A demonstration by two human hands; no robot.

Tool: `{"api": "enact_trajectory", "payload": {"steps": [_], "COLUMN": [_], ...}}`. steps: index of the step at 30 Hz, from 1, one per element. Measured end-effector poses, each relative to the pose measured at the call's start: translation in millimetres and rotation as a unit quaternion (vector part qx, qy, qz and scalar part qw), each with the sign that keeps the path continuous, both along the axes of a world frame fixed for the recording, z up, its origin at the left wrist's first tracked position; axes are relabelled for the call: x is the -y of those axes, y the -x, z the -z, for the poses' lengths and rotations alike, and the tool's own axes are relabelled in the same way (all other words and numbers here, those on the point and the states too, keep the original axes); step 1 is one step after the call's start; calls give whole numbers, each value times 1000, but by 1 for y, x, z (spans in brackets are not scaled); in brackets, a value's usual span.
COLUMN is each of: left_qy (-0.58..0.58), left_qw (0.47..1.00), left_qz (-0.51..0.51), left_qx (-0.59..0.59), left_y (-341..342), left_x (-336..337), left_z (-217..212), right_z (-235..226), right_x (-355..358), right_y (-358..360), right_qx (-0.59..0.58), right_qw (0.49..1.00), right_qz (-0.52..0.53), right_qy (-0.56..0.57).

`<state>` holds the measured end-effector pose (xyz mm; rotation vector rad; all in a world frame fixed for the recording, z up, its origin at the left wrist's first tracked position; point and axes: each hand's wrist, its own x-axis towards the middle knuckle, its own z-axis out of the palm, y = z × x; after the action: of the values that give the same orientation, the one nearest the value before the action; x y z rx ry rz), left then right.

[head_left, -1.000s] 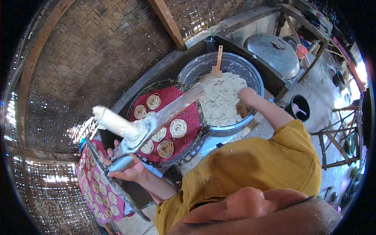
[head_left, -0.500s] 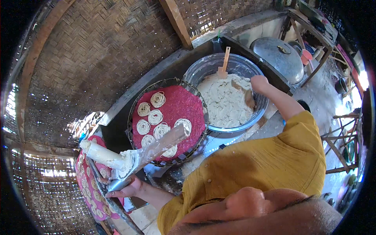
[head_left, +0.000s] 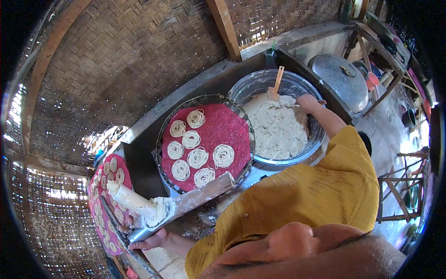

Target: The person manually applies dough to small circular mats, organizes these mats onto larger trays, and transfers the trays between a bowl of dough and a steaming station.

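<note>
Dough [head_left: 275,130] lies in the grey basin [head_left: 252,85]; your right hand [head_left: 307,103] has shifted toward its far side, closed round a wooden handle [head_left: 322,101], apparently scraping. Your left hand [head_left: 156,239] is clamped round the dough-smeared metal tube [head_left: 204,194].

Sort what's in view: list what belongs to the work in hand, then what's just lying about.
Seems part of the work:
dough-smeared metal tube, in the left hand
dough, with the right hand at its edge
basin holding the dough
spatula in the basin
round tray
coiled strands on the tray

Seems just lying about:
large metal lid
pink dipper
dark bucket
</note>
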<state>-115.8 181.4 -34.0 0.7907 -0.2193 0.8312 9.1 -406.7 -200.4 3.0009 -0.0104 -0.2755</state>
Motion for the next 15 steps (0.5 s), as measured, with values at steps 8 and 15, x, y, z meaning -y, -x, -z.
{"api": "enact_trajectory", "payload": {"steps": [8, 15], "left_qy": [-8, -12], "left_qw": [1000, 998], "left_qz": [-20, -61], "left_qx": [-12, -22], "left_y": [15, 35], "left_x": [2, -20], "left_z": [-3, 7], "right_z": [-35, -42], "right_x": [-31, -8], "right_y": [27, 24], "right_qx": [-77, -68], "right_qw": [995, 993], "right_qz": [-63, -66], "right_qy": [27, 75]}}
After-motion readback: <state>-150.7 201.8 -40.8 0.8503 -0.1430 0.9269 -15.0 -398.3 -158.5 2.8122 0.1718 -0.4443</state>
